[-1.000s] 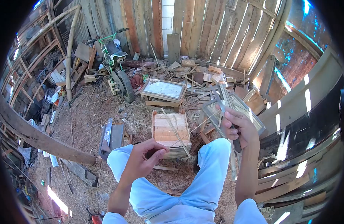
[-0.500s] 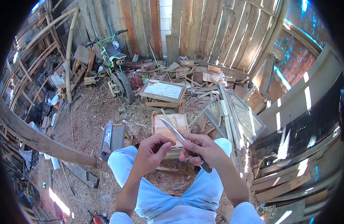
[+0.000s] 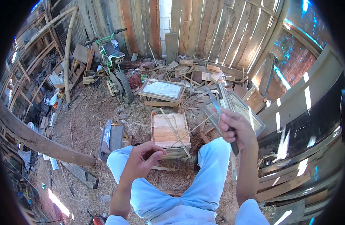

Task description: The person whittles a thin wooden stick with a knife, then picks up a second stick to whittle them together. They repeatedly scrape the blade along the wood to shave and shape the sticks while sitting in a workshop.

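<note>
Between the thumb and fingertips of my left hand (image 3: 144,159) is one end of a thin wooden stick (image 3: 196,128), which slants up to the right over a wooden crate (image 3: 165,137). My right hand (image 3: 237,127) is wrapped around the dark handle of a knife (image 3: 213,98), raised over my right knee. Its blade points up and away to the left, apart from the stick. Another narrow strip (image 3: 171,125) lies across the crate between my knees.
A saw (image 3: 107,140) lies on a dark box by my left knee. Beyond the crate sits a framed panel (image 3: 162,90), with a small motorbike (image 3: 118,71) to its left. Wood scraps (image 3: 202,77) are heaped along the plank wall, and slatted frames (image 3: 247,112) lean at right.
My right hand has swung up and to the right with the knife, away from my left hand. My left hand has moved slightly left and down, and the stick shows at full length.
</note>
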`<state>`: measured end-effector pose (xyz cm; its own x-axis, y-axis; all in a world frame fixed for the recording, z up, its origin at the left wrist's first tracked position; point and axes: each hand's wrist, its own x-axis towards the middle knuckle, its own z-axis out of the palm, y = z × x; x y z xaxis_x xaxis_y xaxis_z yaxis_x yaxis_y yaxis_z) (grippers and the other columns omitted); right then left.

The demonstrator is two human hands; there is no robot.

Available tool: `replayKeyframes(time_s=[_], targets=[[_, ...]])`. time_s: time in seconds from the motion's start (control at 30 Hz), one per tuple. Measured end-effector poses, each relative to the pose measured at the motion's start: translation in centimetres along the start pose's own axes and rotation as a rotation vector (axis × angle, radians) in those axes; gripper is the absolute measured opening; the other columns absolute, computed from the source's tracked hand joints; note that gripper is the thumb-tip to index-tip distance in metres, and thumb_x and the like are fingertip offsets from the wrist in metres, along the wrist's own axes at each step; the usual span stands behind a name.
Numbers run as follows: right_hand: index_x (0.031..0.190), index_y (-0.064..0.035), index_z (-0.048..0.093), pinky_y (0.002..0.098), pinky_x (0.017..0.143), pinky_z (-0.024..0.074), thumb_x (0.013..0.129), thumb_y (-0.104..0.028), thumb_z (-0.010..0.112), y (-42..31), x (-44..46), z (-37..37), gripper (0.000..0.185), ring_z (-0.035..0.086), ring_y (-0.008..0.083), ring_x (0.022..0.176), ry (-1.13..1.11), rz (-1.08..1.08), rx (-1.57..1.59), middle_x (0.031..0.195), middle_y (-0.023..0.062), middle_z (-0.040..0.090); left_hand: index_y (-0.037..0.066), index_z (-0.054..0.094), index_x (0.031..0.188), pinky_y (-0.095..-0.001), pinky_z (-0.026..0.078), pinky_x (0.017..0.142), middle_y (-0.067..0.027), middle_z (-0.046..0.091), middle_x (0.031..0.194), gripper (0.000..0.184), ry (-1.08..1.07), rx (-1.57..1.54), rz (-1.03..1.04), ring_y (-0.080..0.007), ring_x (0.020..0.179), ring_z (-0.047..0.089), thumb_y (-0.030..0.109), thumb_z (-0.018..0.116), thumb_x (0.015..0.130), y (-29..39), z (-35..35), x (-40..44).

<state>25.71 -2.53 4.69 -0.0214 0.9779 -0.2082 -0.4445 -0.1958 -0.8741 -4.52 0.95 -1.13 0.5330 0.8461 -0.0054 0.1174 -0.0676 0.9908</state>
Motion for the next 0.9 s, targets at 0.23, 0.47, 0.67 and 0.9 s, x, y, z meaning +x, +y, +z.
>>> replayKeyframes(time_s=[0.23,0.47,0.67,0.9], targets=[[0.135,-0.0082,0.042,0.0165,0.035,0.0247,0.094,-0.021,0.053,0.4,0.0,-1.5,0.044,0.037,0.0023,0.044,0.133,-0.126,-0.134,0.067,0.0009,0.052,-0.002,0.065,0.091,-0.0196,0.040,0.056,-0.0024,0.061,0.077,0.008,0.172,0.077,0.056,-0.0048,0.065,0.052,0.004,0.060,0.087,-1.1,-0.2,0.5],[0.142,-0.0085,0.033,0.0158,0.040,0.0288,0.096,-0.019,0.051,5.9,0.2,4.5,0.051,0.038,0.0036,0.046,-0.281,0.151,-0.151,0.073,0.0071,0.057,-0.002,0.065,0.090,-0.0208,0.037,0.052,-0.0019,0.058,0.076,0.007,0.226,0.293,0.296,-0.0056,0.059,0.050,0.001,0.061,0.085,1.1,2.9,2.5],[0.137,-0.0061,0.040,0.0159,0.041,0.0302,0.096,-0.017,0.051,5.8,0.9,3.1,0.044,0.039,0.0038,0.050,-0.309,0.231,-0.022,0.075,0.0045,0.055,0.000,0.065,0.088,-0.0250,0.037,0.049,-0.0060,0.057,0.074,0.007,0.237,0.405,0.377,-0.0117,0.055,0.051,-0.002,0.063,0.081,1.8,3.0,1.8],[0.127,-0.0051,0.050,0.0157,0.039,0.0293,0.094,-0.015,0.054,3.2,1.0,1.1,0.035,0.040,0.0035,0.050,-0.163,0.162,0.022,0.074,0.0024,0.054,-0.001,0.063,0.088,-0.0277,0.040,0.051,-0.0089,0.056,0.075,0.009,0.198,0.488,0.384,-0.0180,0.058,0.054,-0.003,0.062,0.080,1.7,2.1,0.5]])
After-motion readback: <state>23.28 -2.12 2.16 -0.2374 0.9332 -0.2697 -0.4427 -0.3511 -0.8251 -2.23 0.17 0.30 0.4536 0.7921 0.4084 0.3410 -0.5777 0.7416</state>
